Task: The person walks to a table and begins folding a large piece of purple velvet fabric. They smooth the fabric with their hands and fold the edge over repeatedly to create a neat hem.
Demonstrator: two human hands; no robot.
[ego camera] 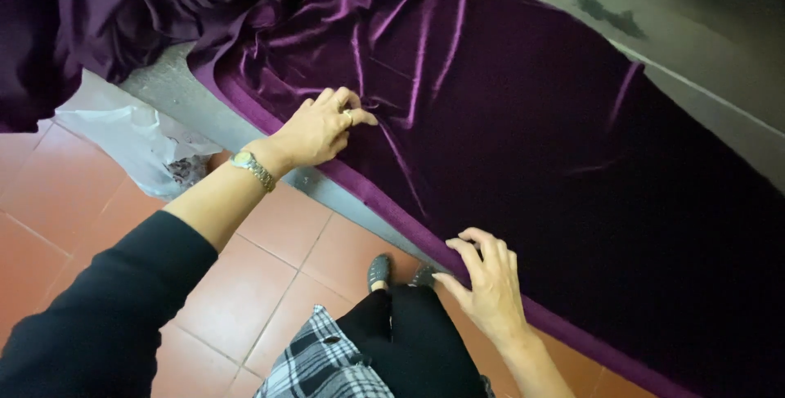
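Note:
A large sheet of deep purple velvet cloth (523,120) lies spread over a grey table (703,46), its edge hanging over the near side. My left hand (320,128), with a ring and a metal wristwatch, pinches a fold of the cloth near the table's edge. My right hand (489,282) rests flat with fingers curled on the cloth's hanging edge, lower down and to the right. More purple cloth (98,13) is bunched in a heap at the upper left.
The floor is of terracotta tiles (270,267). A crumpled white plastic bag (131,136) lies on the floor by the table's side. My shoes (380,271), dark trousers and a checked garment (323,365) show at the bottom.

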